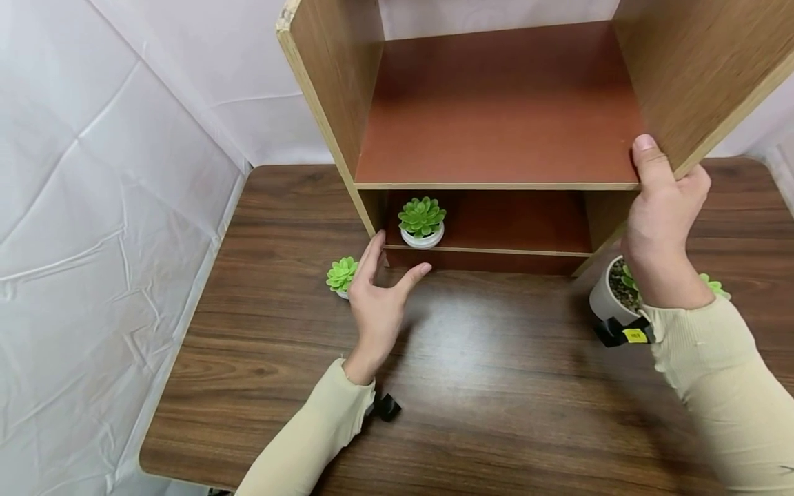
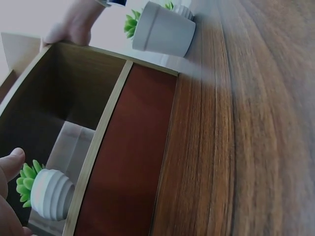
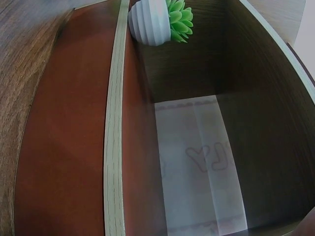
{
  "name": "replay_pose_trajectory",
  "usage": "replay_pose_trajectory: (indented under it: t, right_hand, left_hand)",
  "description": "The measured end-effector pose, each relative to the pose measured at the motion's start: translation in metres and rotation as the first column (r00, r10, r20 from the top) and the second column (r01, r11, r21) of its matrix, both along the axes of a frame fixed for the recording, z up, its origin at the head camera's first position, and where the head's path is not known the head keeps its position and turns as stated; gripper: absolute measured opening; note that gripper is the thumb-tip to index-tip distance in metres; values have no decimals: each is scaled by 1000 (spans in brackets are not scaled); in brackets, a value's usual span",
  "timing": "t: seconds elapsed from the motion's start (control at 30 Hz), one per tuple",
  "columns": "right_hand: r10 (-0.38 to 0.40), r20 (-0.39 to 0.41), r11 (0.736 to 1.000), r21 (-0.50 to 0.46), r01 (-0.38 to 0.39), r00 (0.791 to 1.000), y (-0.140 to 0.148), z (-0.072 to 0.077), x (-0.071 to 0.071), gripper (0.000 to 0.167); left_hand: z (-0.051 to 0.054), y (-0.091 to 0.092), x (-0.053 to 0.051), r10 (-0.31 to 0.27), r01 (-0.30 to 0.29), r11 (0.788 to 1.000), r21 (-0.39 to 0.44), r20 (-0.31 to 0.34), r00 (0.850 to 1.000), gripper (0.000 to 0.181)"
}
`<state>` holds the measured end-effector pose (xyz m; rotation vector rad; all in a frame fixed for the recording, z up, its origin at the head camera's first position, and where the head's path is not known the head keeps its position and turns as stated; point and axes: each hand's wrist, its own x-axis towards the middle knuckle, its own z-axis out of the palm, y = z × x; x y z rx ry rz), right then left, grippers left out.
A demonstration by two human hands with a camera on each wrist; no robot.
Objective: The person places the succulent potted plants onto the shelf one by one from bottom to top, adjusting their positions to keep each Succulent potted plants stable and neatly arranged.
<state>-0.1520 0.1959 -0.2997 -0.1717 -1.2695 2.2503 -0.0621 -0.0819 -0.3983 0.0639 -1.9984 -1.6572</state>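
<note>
A wooden shelf unit (image 1: 502, 110) with reddish-brown boards stands on the table. My right hand (image 1: 664, 207) grips its right side panel, thumb on the upper board and fingers round the outside. At the lower left corner is my left hand (image 1: 378, 303), its fingers straight against the left panel and its thumb spread away. A small green succulent (image 1: 422, 219) in a ribbed white pot sits on the lower board, close to the left thumb. In the left wrist view that succulent (image 2: 49, 192) appears beside my left hand (image 2: 7, 196).
Another small succulent (image 1: 341, 274) stands on the table left of the unit, partly hidden by the left hand. A larger whitish pot (image 1: 604, 296) with a plant is at the right, partly behind the right forearm. White sheeting (image 1: 124, 172) hangs around the wooden table (image 1: 248, 331).
</note>
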Motion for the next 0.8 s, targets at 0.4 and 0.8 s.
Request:
replay_pose_trajectory:
  t: [0.4, 0.8]
  right_hand:
    - [-9, -5, 999, -38, 9, 1000, 6, 2, 0, 25]
    - [9, -2, 999, -34, -9, 1000, 7, 2, 3, 28]
  left_hand:
    - [31, 1, 18, 59, -59, 998, -21, -34, 998, 65]
    - [28, -13, 24, 156, -161, 980, -117, -44, 987, 66]
